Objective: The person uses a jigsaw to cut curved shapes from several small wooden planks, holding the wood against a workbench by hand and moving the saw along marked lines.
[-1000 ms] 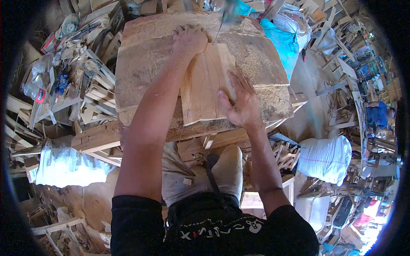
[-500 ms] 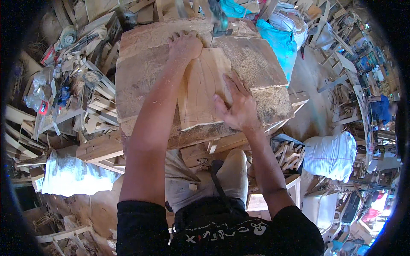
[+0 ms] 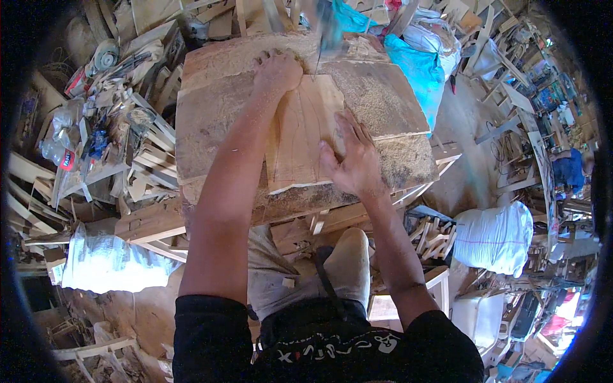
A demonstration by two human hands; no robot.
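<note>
A pale wooden board (image 3: 300,137) with curved pencil lines drawn on it lies flat on a worn, sawdust-covered wooden table (image 3: 211,121). A thin upright saw blade (image 3: 318,62) stands at the board's far edge, below a greenish machine part (image 3: 329,35) that looks blurred. My left hand (image 3: 278,70) rests palm down at the board's far left corner, left of the blade, its fingers stretched forward. On the board's right edge lies my right hand (image 3: 355,156), thumb spread away from the fingers and pointing toward the middle of the board.
Wood offcuts (image 3: 153,163) pile up at the left, with a clear plastic bottle (image 3: 57,153) and an angle grinder (image 3: 102,57) among them. A turquoise sack (image 3: 418,70) touches the table's far right side. A white sack (image 3: 495,236) stands at the right.
The view has shifted slightly, and the machine part above the blade has become blurred. Both hands keep nearly the same places on the board.
</note>
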